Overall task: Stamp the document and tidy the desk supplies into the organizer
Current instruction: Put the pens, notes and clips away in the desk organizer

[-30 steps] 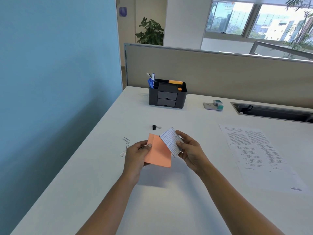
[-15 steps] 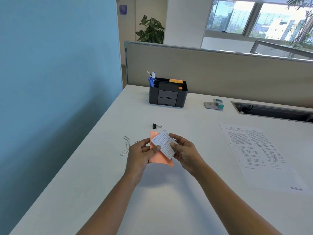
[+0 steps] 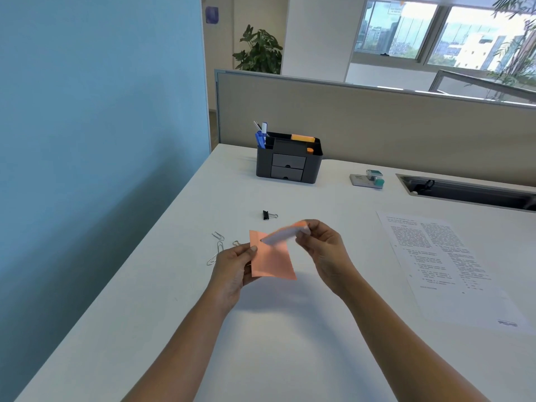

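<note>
The desk top [image 3: 162, 329] looks smooth, matt and white. The organizer [image 3: 288, 165] in the upper middle is dark plastic with a soft shine. The paper clips [image 3: 217, 247] left of centre are thin shiny metal wire, and the binder clip [image 3: 266, 215] has shiny wire handles too. The orange paper [image 3: 271, 262] is thin and matt. The white slip [image 3: 282, 235] is too blurred to tell. The document [image 3: 452, 265] on the right is plain matt paper.

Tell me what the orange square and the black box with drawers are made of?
The orange square looks like thin matte paper: it curls over near the top. The black box is probably matte plastic: smooth moulded walls, dull sheen.
</note>
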Action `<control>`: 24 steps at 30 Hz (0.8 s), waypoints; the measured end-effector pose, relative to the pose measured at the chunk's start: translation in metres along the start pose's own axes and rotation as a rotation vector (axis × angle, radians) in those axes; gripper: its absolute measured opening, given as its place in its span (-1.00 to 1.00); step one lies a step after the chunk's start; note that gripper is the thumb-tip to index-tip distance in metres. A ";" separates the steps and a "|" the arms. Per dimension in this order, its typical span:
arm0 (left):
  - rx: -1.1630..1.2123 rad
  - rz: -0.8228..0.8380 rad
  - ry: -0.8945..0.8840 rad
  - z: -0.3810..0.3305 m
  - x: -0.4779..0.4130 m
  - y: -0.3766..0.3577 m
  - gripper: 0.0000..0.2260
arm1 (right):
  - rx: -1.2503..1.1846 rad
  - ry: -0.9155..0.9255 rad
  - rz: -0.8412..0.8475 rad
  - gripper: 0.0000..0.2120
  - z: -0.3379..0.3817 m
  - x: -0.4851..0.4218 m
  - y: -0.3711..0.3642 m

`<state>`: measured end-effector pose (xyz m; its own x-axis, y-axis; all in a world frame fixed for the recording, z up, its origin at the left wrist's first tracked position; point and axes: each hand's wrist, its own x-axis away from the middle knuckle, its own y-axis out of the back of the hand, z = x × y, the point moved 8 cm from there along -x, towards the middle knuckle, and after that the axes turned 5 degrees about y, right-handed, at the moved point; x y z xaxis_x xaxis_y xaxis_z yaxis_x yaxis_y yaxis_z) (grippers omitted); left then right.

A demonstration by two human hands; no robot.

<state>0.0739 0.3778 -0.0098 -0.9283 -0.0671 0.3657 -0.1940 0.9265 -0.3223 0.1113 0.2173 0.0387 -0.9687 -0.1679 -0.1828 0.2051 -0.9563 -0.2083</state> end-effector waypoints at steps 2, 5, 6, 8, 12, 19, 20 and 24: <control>0.031 -0.003 0.021 0.000 0.000 0.001 -0.86 | 0.155 0.039 0.035 -0.68 0.004 0.001 -0.001; 0.041 -0.013 0.034 -0.003 0.001 0.001 -0.84 | 0.311 0.041 0.118 -0.64 -0.001 0.004 -0.005; 0.040 -0.017 0.037 -0.003 0.001 0.001 -0.84 | 0.357 0.041 0.143 -0.62 -0.003 0.005 -0.006; 0.053 -0.021 0.053 -0.003 0.001 0.002 -0.84 | 0.425 0.040 0.182 -0.58 -0.007 0.006 -0.006; 0.001 0.004 0.093 0.003 0.002 0.003 -0.81 | 0.482 0.028 0.252 -0.50 -0.012 0.002 -0.004; -0.010 -0.002 0.096 0.006 0.002 0.003 -0.80 | 0.514 0.016 0.325 -0.49 -0.017 0.003 -0.011; -0.006 -0.002 0.095 0.006 0.001 0.003 -0.80 | 0.518 0.012 0.329 -0.47 -0.019 0.004 -0.011; 0.002 0.014 0.091 0.010 0.000 0.002 -0.83 | 0.562 -0.030 0.344 -0.45 -0.023 0.007 -0.012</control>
<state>0.0703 0.3758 -0.0191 -0.8984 -0.0198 0.4386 -0.1815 0.9264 -0.3299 0.1048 0.2333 0.0175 -0.8660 -0.4851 -0.1213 0.4071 -0.8249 0.3923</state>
